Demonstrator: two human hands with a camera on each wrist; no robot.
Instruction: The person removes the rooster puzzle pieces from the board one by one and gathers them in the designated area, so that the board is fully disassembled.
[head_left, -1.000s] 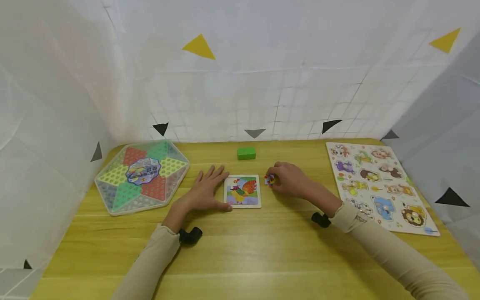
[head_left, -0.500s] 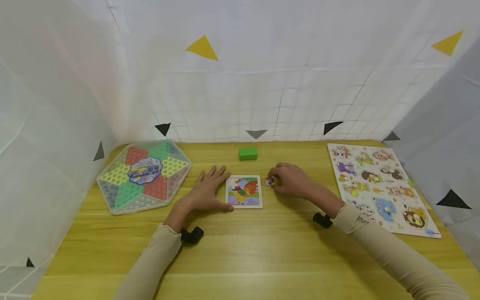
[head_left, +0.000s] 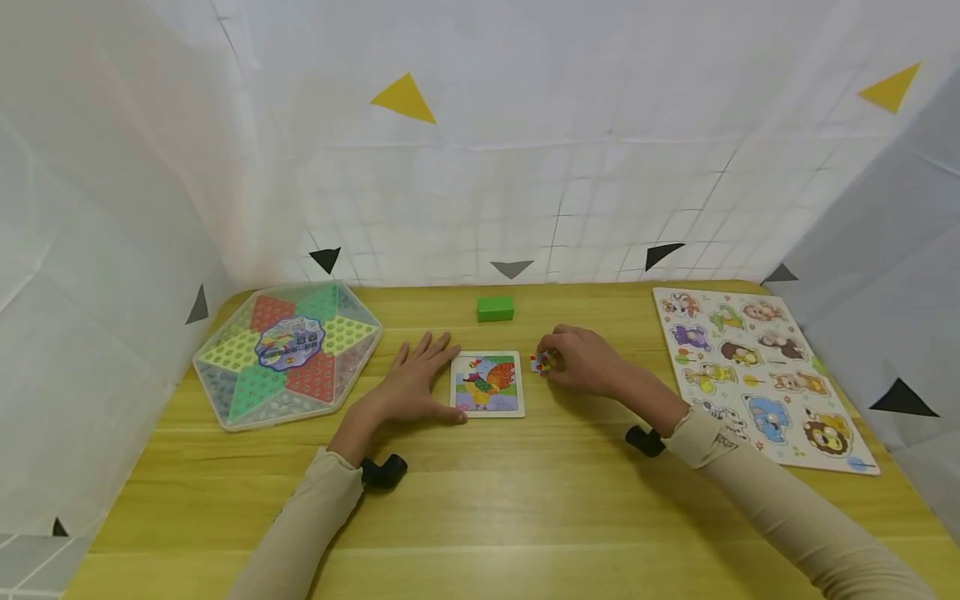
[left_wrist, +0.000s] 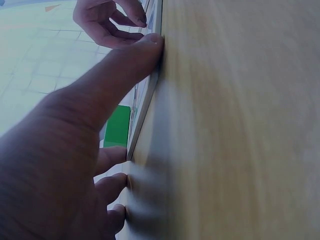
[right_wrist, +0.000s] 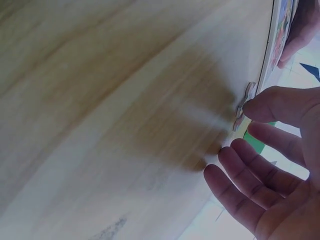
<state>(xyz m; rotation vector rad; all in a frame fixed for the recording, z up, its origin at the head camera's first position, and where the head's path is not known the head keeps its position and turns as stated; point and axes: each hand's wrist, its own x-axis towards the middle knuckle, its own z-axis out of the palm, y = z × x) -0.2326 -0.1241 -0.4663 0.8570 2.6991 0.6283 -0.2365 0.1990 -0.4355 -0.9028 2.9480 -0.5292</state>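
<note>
A small square jigsaw puzzle [head_left: 487, 384] with a colourful rooster picture and a pale border lies flat on the table. My left hand [head_left: 411, 385] rests at its left side, fingers spread, thumb against the lower left corner; the left wrist view shows that thumb [left_wrist: 135, 55] at the board's edge. Just right of the puzzle, apart from it, my right hand [head_left: 583, 360] pinches a small blue, red and yellow jigsaw piece [head_left: 537, 363] at table level. In the right wrist view, the thumb [right_wrist: 272, 105] partly covers the piece [right_wrist: 245, 97]; the other fingers are loosely bent.
Behind the puzzle stands a green block [head_left: 495, 309]. A hexagonal Chinese checkers box [head_left: 288, 354] lies at the left. An animal peg puzzle board [head_left: 757, 375] lies at the right. White sheeting [head_left: 480, 183] with coloured triangles walls off the table's back and sides.
The head view has shifted very slightly. Both hands keep their places, and the jigsaw piece stays at the right fingertips with barely any movement.
</note>
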